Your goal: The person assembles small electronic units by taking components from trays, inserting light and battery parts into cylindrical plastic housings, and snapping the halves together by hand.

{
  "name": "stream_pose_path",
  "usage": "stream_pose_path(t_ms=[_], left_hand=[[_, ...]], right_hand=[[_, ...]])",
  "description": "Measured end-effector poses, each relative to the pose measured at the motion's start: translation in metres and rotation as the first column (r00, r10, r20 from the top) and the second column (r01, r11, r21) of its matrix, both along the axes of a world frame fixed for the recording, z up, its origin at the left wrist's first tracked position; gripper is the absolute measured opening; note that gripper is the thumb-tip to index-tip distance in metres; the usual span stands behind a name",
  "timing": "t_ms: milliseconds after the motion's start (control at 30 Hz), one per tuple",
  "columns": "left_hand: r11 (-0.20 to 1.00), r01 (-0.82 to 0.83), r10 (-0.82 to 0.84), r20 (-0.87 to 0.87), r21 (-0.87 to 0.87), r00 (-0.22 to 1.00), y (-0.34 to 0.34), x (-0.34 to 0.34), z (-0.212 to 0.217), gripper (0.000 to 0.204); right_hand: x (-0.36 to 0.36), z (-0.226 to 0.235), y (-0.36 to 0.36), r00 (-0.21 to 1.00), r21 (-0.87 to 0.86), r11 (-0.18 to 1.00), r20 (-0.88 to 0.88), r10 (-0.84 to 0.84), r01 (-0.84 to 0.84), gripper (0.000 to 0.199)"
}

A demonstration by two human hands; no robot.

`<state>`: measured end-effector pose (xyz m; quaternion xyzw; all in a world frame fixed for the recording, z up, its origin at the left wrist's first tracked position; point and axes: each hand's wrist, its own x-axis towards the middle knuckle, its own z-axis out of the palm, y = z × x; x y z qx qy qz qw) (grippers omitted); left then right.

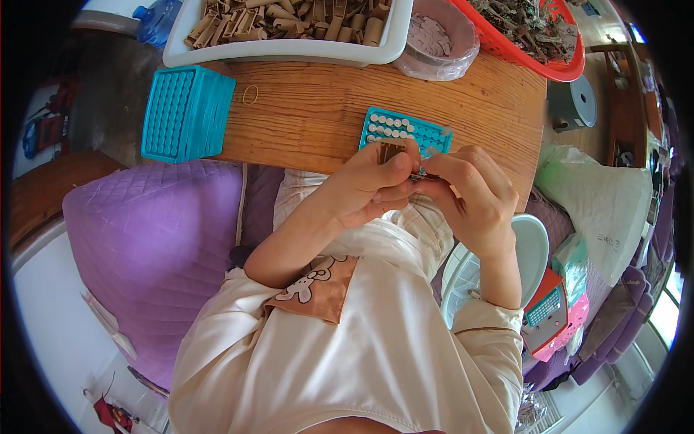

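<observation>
My left hand [369,181] is closed round a brown, hollow, box-like piece [391,150], its open end showing above the thumb. Against it, the fingertips of my right hand [473,189] pinch together at a small part with dark and teal bits, mostly hidden by the fingers. Just beyond both hands lies a teal tray [435,133] with rows of round holes. White round caps [387,121] fill its left part, while holes on its right side show bare; my fingers cover its near edge.
At the far edge stand a white tub [289,52] of brown pieces, a plastic-lined bowl [437,66] of small pale pieces and a red basket [567,71] of tangled parts. Stacked teal trays [189,114] and a rubber band [250,95] sit left. A pale basin [531,249] is by my right arm.
</observation>
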<state>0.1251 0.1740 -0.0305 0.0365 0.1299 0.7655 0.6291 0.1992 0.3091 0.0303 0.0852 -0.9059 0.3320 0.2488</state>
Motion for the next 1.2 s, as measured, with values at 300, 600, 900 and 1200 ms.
stream_pose_path(t_ms=[300, 600, 900, 1200], left_hand=[[0.999, 0.050, -0.051, 0.049, 0.018, 0.998, 0.006, 0.000, 0.004, 0.027], [0.855, -0.503, 0.191, -0.828, -0.123, 0.528, 0.007, 0.007, 0.031, 0.030], [0.804, -0.539, 0.196, -0.743, -0.252, 0.640, 0.006, 0.015, 0.032, 0.021], [0.817, -0.554, 0.271, -0.742, -0.160, 0.613, 0.000, 0.010, 0.043, 0.011]], right_hand=[[0.001, -0.001, 0.010, 0.990, -0.103, 0.994, 0.139, -0.029, 0.043, 0.024], [-0.004, -0.012, 0.018, 0.997, -0.952, -0.303, -0.066, 0.043, -0.050, 0.017], [-0.004, -0.014, -0.008, 0.991, -0.987, 0.107, -0.122, -0.046, -0.117, 0.020], [0.002, -0.017, -0.012, 0.996, -0.999, -0.031, -0.009, -0.089, -0.012, 0.020]])
